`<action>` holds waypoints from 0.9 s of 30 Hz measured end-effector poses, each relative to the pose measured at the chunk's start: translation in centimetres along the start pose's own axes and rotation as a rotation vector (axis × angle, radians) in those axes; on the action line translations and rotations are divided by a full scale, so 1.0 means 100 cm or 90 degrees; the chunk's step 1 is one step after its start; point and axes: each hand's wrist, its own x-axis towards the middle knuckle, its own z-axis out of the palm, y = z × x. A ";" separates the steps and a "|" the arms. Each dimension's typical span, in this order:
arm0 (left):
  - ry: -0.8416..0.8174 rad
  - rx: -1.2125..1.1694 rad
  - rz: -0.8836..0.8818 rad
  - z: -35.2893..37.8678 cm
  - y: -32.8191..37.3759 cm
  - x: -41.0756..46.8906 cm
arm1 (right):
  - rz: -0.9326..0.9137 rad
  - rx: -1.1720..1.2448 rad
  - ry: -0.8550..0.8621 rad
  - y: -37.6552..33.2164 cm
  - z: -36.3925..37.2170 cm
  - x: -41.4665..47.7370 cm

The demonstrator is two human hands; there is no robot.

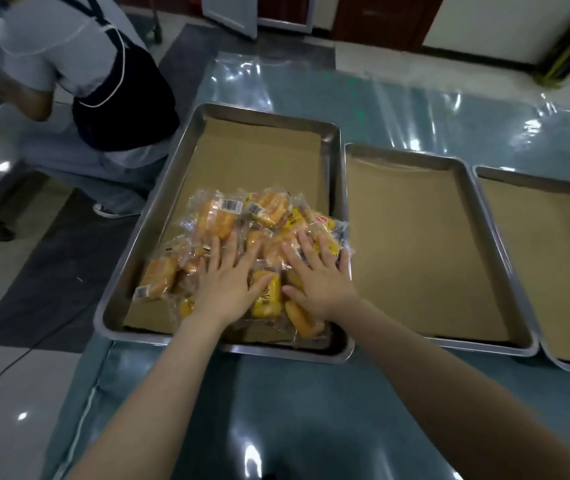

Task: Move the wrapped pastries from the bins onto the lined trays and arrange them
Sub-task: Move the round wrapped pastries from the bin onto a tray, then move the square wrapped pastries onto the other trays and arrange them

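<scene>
Tabletop tray (159, 188): flat hands (273, 282) pressing pastries (242, 220).

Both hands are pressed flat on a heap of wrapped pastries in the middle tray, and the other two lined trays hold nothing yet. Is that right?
Not quite: the heap of wrapped pastries lies in the leftmost tray, not the middle one. The head view shows the left hand and right hand spread flat on it, while the middle tray and the right tray hold only their brown liners.
</scene>
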 end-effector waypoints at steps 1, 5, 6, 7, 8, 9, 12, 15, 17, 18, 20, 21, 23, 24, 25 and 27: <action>0.002 0.011 0.009 -0.004 -0.002 0.003 | -0.004 0.014 -0.012 0.000 -0.005 0.006; 0.116 0.019 0.040 -0.014 0.002 -0.003 | -0.028 0.075 0.054 0.003 -0.021 0.007; 0.134 0.008 0.055 -0.015 0.009 -0.006 | -0.031 0.086 0.094 0.005 -0.024 0.001; 0.139 0.001 0.075 -0.017 0.018 -0.009 | -0.037 0.099 0.125 0.008 -0.027 -0.005; 0.134 0.003 0.104 -0.019 0.028 -0.012 | -0.043 0.113 0.143 0.012 -0.031 -0.013; 0.125 0.018 0.138 -0.021 0.040 -0.014 | -0.049 0.128 0.151 0.017 -0.034 -0.020; 0.114 0.066 0.220 -0.028 0.074 -0.018 | -0.053 0.165 0.150 0.042 -0.046 -0.048; 0.128 0.051 0.255 -0.030 0.114 -0.027 | -0.041 0.210 0.174 0.078 -0.057 -0.081; 0.131 0.023 0.268 -0.028 0.152 -0.032 | -0.023 0.256 0.190 0.109 -0.066 -0.106; 0.134 0.017 0.277 -0.027 0.174 -0.034 | -0.013 0.276 0.200 0.126 -0.071 -0.120; 0.142 0.017 0.299 -0.020 0.224 -0.038 | 0.010 0.294 0.230 0.166 -0.077 -0.151; 0.146 0.016 0.306 -0.016 0.250 -0.040 | 0.022 0.296 0.243 0.188 -0.080 -0.167; 0.155 0.012 0.313 -0.006 0.302 -0.044 | 0.032 0.305 0.267 0.234 -0.085 -0.200; 0.161 0.011 0.317 0.000 0.327 -0.046 | 0.032 0.311 0.279 0.258 -0.088 -0.216; 0.169 0.012 0.325 0.006 0.352 -0.048 | 0.033 0.314 0.287 0.281 -0.091 -0.233; 0.190 0.008 0.349 0.015 0.399 -0.053 | 0.035 0.303 0.307 0.325 -0.099 -0.264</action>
